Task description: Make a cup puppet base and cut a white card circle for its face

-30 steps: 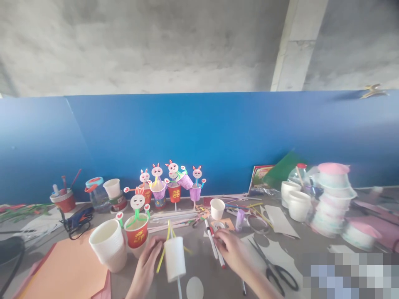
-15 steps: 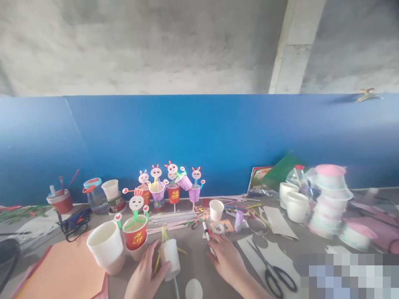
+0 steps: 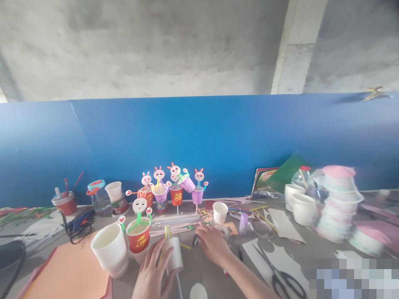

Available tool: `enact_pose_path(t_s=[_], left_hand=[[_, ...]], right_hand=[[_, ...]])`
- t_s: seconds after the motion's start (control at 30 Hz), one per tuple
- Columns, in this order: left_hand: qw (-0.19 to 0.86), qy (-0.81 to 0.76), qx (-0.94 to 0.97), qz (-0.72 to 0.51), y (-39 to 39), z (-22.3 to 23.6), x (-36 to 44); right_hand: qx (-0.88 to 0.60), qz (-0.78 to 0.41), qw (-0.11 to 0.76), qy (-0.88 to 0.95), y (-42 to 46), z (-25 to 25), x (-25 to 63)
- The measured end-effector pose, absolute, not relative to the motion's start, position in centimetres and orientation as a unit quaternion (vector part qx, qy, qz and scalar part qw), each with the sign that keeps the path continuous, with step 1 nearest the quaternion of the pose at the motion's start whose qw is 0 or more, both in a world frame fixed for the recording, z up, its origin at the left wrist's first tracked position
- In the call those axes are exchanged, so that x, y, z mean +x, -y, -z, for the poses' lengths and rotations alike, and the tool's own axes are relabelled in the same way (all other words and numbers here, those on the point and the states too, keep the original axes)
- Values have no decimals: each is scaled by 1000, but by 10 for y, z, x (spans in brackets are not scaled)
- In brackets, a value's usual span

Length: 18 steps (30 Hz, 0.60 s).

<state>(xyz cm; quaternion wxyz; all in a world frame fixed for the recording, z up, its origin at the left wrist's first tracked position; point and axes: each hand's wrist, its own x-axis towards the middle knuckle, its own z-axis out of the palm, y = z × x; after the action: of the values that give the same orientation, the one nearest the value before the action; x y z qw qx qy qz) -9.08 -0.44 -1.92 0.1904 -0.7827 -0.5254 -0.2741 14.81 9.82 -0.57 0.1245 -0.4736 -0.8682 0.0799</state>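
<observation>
My left hand [image 3: 153,275] wraps around a white paper cup [image 3: 174,253] with yellow straws [image 3: 163,245] and a white stick poking through it, near the table's front edge. My right hand [image 3: 213,244] reaches forward over the table with fingers curled around a dark marker [image 3: 195,240], beside a pile of straws [image 3: 174,220]. A red cup with a bunny face on a green stalk [image 3: 139,230] stands just left of the held cup.
A stack of white cups [image 3: 110,249] sits on orange paper [image 3: 67,274]. Several bunny cups [image 3: 174,187] line the blue partition. A small white cup [image 3: 220,211], tape roll [image 3: 223,230], scissors [image 3: 282,276], white bowls [image 3: 301,205] and stacked lidded bowls [image 3: 339,203] lie to the right.
My right hand moved left and forward from the markers toward the straw pile. My left hand closed more fully around the white cup, which now stands more upright.
</observation>
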Motion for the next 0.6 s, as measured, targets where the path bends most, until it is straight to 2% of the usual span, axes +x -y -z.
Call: enact_pose_path(t_s=[0.17, 0.6], left_hand=[[184, 512, -788, 290, 2, 23, -92], [179, 488, -802, 295, 4, 22, -89]], right_hand=[[-506, -73, 128, 850, -106, 8, 155], [-460, -93, 155, 869, -73, 3, 171]])
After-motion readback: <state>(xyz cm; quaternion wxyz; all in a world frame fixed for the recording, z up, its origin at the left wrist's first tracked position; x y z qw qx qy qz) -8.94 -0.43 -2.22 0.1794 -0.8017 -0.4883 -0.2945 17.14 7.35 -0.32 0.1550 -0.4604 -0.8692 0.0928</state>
